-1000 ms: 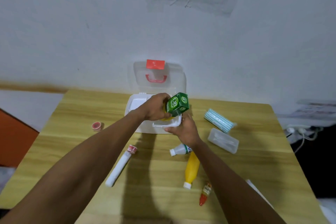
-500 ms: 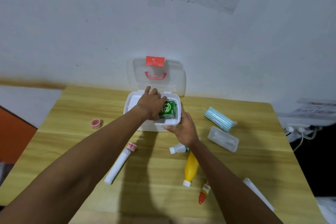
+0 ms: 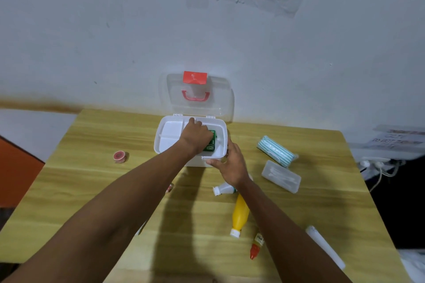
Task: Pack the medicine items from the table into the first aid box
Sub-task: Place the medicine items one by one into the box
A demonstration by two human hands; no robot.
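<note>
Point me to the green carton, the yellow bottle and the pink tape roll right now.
green carton [image 3: 211,145]: head view, the printed face showing beside the left hand, inside the box.
yellow bottle [image 3: 240,213]: head view, mid-body, lying on the table.
pink tape roll [image 3: 119,156]: head view, its round top face.

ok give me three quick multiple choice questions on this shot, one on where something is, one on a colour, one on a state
1. Where is the green box?
A. inside the first aid box
B. beside the striped pack
C. on the floor

2. What colour is the latch on the lid?
A. blue
B. red
C. black

3. How is the lid?
A. shut
B. taken off
C. open, standing up against the wall

Answers: 1 A, the left hand presses it into the right-side compartment. 2 B, the latch shows red at the lid's top. 3 C, the clear lid stands upright behind the box.
</note>
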